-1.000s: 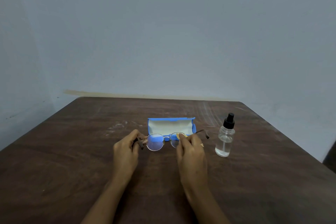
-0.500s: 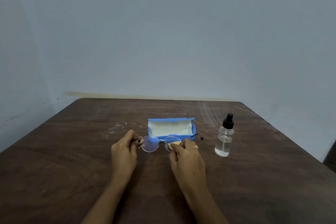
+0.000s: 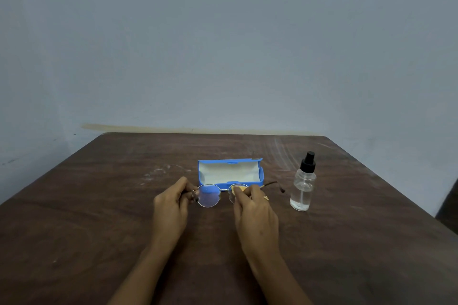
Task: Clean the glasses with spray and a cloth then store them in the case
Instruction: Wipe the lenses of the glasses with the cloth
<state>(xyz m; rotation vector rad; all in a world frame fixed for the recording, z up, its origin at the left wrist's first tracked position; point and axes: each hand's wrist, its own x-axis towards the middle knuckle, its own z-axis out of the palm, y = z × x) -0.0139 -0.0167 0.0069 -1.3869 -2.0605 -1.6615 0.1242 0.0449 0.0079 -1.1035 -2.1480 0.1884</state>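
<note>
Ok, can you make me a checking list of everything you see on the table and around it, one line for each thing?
Surface: dark brown wooden table, with pale scuffs toward the far side.
Job's things: glasses held up in front of the case, which is blue, open and lies empty; small yellow cloth pressed on one lens; clear spray bottle with black cap, upright, off to the right, untouched.
Clutter: nothing seen.
Grippers: left hand pinches the frame's end; right hand holds the cloth on the lens and wears a ring.
Cables: nothing seen.
Surroundings: plain pale wall behind the table.
</note>
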